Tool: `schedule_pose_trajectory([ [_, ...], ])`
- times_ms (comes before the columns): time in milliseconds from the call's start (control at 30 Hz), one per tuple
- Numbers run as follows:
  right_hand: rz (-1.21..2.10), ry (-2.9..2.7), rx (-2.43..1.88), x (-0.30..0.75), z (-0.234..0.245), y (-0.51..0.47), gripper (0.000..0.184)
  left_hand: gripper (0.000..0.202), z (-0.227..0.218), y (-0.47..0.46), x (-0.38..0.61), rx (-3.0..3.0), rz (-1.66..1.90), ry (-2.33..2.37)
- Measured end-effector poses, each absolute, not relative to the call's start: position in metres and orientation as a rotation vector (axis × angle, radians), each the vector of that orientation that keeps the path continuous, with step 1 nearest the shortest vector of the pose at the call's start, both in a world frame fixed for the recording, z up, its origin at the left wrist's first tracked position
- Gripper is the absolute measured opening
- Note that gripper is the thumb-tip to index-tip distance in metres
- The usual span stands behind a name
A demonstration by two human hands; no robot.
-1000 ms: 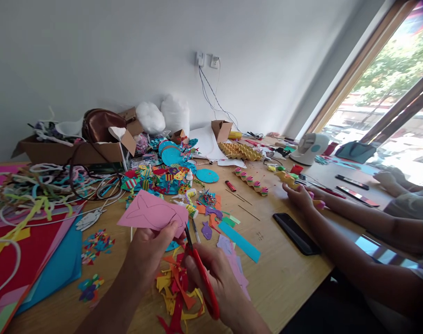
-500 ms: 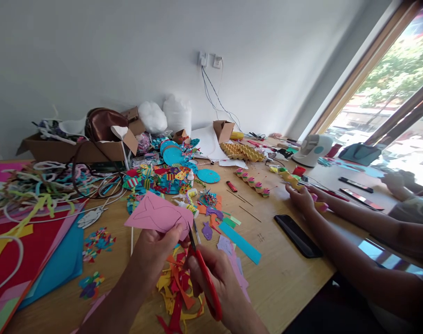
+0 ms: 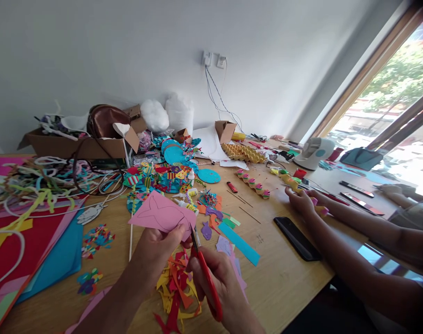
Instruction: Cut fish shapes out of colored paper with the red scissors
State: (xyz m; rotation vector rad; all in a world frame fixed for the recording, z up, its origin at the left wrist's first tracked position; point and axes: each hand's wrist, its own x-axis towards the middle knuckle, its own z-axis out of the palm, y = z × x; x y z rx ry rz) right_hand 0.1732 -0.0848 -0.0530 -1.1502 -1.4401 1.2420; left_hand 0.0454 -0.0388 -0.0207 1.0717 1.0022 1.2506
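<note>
Between thumb and fingers, my left hand (image 3: 162, 248) pinches a piece of pink paper (image 3: 163, 212) with a fish outline drawn on it. My right hand (image 3: 221, 273) grips red-handled scissors (image 3: 208, 283), whose blades meet the paper's right edge close to my left thumb. Below the hands lies a heap of red, orange and yellow paper scraps (image 3: 178, 290). A small purple paper fish (image 3: 206, 230) and a blue paper strip (image 3: 239, 243) rest just beyond my right hand.
At the right, another person's hands (image 3: 304, 202) hold a pink and yellow piece near a black phone (image 3: 297, 237). Coloured paper sheets (image 3: 54, 260) and yarn (image 3: 34, 185) lie at the left. A cardboard box (image 3: 79, 150) and a white sewing machine (image 3: 310, 153) stand farther back.
The scissor blades have parted a little at the paper's edge. The pink paper has tilted slightly and shifted a little to the right in my left hand.
</note>
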Motion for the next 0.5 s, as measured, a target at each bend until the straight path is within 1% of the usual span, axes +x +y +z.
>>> schedule_pose_trajectory([
  [233,1.179,-1.454,-1.19,0.1755,-0.0598,-0.0852,0.046,0.006,-0.0239,-0.0388,0.0456,1.049,1.227,0.963],
  [400,1.246,-1.419,-1.17,0.1749,-0.0567,-0.0869,0.046,0.011,-0.0231,-0.0394,0.0454,1.103,1.195,0.972],
  [500,1.259,-1.437,-1.128,0.1753,-0.0563,-0.0872,0.049,0.01,-0.0215,-0.042,0.0478,1.058,1.23,0.979],
])
